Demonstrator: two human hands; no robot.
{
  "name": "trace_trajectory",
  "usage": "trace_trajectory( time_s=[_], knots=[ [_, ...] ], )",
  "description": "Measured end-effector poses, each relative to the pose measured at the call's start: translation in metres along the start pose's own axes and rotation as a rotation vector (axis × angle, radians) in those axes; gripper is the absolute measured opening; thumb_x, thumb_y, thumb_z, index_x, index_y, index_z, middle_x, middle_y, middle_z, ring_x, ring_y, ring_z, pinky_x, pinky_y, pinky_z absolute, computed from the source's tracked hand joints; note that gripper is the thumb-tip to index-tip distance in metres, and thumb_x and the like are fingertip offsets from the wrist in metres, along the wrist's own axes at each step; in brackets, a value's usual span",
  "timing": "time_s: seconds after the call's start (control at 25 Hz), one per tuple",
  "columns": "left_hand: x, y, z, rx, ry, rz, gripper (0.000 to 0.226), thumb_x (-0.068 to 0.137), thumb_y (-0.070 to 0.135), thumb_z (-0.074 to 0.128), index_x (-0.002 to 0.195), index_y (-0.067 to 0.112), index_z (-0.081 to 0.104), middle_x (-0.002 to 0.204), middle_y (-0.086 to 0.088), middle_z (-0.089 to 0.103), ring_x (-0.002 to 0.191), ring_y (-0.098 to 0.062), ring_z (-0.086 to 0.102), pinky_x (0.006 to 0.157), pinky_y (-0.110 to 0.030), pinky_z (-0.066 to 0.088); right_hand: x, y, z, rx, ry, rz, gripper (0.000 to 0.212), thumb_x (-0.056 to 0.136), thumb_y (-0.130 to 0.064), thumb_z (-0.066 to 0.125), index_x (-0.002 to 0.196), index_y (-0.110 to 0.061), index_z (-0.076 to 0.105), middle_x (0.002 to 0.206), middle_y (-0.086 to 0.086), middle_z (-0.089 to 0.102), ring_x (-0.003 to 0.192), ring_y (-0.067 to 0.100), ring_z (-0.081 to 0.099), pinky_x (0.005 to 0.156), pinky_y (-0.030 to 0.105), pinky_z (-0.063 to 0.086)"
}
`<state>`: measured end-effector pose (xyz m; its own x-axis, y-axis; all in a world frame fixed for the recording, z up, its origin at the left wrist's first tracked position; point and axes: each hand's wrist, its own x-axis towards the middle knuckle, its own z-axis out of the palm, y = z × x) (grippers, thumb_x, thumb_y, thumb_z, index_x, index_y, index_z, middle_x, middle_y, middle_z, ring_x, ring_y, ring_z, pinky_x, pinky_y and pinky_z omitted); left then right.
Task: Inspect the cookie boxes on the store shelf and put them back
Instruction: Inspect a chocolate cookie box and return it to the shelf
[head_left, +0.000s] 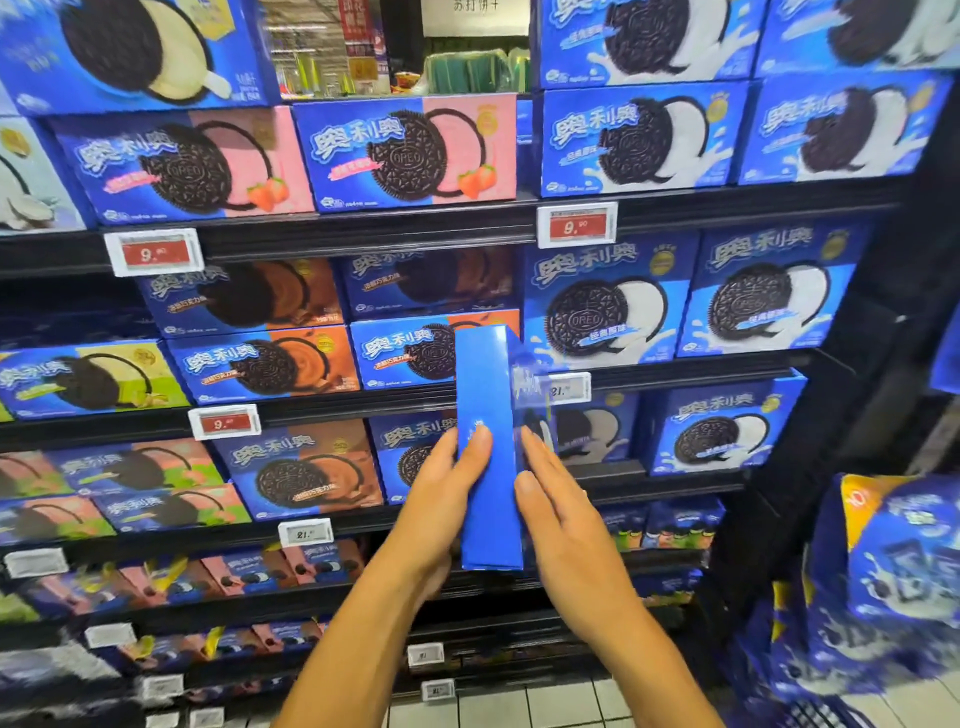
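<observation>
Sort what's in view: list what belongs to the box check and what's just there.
In the job:
blue box, held upright, narrow side to the camera
left hand, gripping it
right hand, fingers flat on its side
shelf boxes

Just there:
price tags
bagged packs at right
floor tiles

Shop aisle — shelves (363, 228) stacked with cookie boxes (410, 156), price tags (576, 224) on edges.

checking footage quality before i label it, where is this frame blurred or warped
Head view: motion blur smears the bags at the right edge and the lower-left shelf packs; wide-angle distortion bows the shelf rails; the held blue box is slightly ghosted along its right side, while both hands stay fairly sharp.
</observation>
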<state>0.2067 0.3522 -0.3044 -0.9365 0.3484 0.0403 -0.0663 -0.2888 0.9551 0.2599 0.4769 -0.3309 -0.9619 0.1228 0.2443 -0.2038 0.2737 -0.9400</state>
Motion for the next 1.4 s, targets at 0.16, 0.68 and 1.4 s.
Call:
trace_trajectory(
  time_s=[0.16, 0.68, 1.4],
  knots=[
    [0.007, -0.005, -0.018, -0.274, 0.019, -0.043, 0.041, 0.089, 0.031, 0.058, 0.121, 0.008, 0.068, 0.12, -0.016, 0.071, 0.102, -0.028, 0.072, 0.077, -0.038, 0.059, 0.009, 0.012, -0.012, 0.028, -0.003, -0.026, 0.031, 0.095, -0.051, 0.046, 0.122, -0.066, 0.048, 0.139, -0.045, 0.04, 0.134, -0.019, 0.033, 0.111, 0.011, 0.027],
    [0.007, -0.085, -0.063, -0.399, -0.028, -0.291, 0.04, 0.078, 0.042, 0.077, 0.107, 0.014, 0.079, 0.114, -0.012, 0.074, 0.1, -0.029, 0.072, 0.077, -0.044, 0.061, 0.007, 0.109, -0.098, 0.308, 0.151, 0.228, 0.061, 0.064, -0.054, 0.088, 0.119, -0.038, 0.066, 0.116, -0.006, 0.075, 0.103, 0.015, 0.073, 0.076, 0.029, 0.061],
    [0.109, -0.199, 0.023, 0.102, 0.284, -0.21, 0.039, 0.106, 0.018, 0.042, 0.142, 0.034, 0.041, 0.129, 0.004, 0.064, 0.098, -0.003, 0.07, 0.075, -0.022, 0.057, 0.075, 0.224, -0.159, 0.045, 0.22, 0.375, 0.039, 0.092, -0.012, 0.071, 0.122, -0.02, 0.049, 0.108, -0.005, 0.065, 0.087, -0.006, 0.063, 0.065, 0.009, 0.049]
  ],
)
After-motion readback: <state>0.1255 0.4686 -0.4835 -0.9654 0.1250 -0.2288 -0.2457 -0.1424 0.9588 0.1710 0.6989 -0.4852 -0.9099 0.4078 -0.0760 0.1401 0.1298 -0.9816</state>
